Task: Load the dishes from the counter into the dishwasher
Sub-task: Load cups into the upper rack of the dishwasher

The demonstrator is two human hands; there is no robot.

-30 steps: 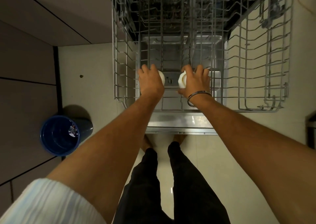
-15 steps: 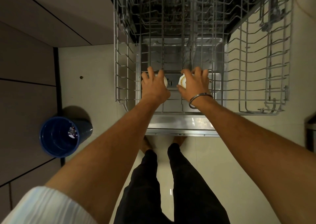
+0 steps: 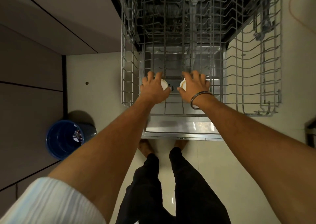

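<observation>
Cups: I have two small white round cups, left [image 3: 164,84] and right [image 3: 183,84], low in the grey wire dishwasher rack [image 3: 256,73], near its front edge, so they seat between the tines.
Hands: my left hand [image 3: 153,89] and right hand [image 3: 194,85] each curl over one cup from above.
Outward: blue round bin [image 3: 65,139] on the floor, well left of the rack.

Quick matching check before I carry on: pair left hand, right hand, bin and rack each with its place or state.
Things:
1. left hand
2. right hand
3. bin
4. rack

Places or states:
A. blue, on the floor by the cabinets
B. wears a metal bracelet, over a white cup
C. grey wire, pulled out over the open door
D. bare wrist, over the other white cup

Pairs: 1-D, 2-B, 3-A, 4-C
</observation>
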